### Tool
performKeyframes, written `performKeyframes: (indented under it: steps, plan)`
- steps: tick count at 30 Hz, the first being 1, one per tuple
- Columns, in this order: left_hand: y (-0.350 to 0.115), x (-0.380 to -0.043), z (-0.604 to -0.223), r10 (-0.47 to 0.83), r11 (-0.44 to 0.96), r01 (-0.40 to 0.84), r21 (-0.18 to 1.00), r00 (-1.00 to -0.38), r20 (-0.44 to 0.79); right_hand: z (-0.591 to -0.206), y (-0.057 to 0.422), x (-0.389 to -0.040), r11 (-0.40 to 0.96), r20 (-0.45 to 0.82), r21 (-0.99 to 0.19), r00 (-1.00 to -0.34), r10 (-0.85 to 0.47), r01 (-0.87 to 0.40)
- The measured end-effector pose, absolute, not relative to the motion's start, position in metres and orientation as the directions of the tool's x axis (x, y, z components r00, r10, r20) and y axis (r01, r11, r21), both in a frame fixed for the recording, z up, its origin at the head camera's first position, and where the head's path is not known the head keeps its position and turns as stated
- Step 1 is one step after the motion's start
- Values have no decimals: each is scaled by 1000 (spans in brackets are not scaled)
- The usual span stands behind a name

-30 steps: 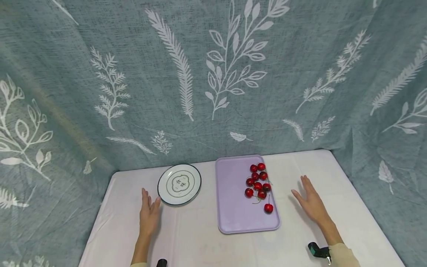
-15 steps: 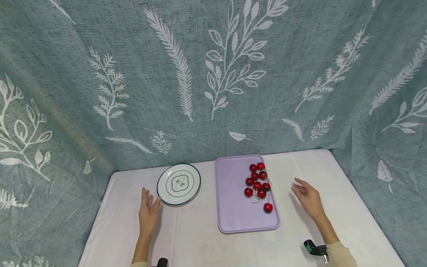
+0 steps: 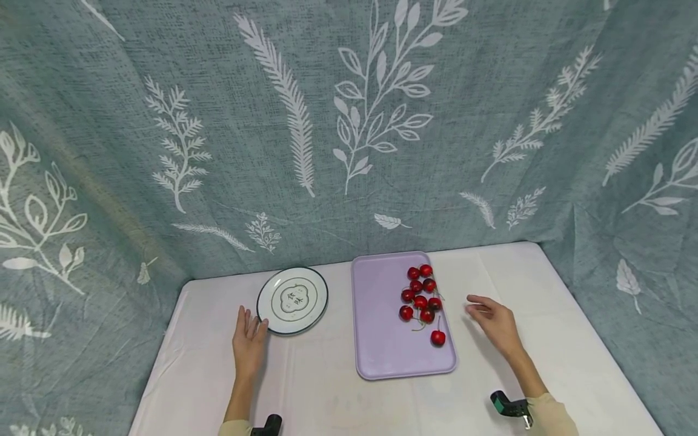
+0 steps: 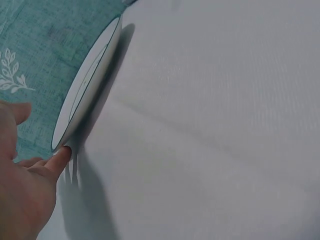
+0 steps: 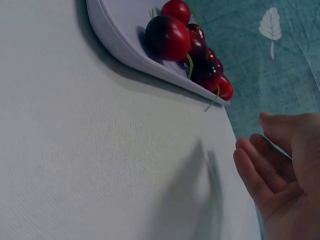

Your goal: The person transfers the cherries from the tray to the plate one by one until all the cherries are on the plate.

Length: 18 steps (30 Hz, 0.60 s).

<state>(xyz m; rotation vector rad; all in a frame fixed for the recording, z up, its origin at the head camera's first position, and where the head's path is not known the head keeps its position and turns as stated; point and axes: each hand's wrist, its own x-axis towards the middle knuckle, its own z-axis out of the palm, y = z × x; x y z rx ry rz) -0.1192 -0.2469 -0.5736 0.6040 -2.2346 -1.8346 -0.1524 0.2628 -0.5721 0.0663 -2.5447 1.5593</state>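
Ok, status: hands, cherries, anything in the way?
Left hand at plate rim. Right hand empty, beside tray. Cherries untouched, tray's right side. Nothing visibly blocking.

1. The plate lies left on the table, the tray right of it.
2. Cherries lie in the tray along its right side, one apart in front.
3. The left hand is at the plate's near left rim.
4. The right hand is right of the tray.
5. A cloth hangs behind the table.
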Motion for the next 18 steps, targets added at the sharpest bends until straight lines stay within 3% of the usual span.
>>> performKeyframes:
  steps: [7,18]
  plan:
    - [-246,-124,-577,-448,133,-195,972,-886,-117,-575,255,-151,533,130,-838,-992,-7,-114]
    - [-242,-127,-581,-490,57,-193,979,-860,-141,-581,248,-149,526,124,-840,-991,-53,-133]
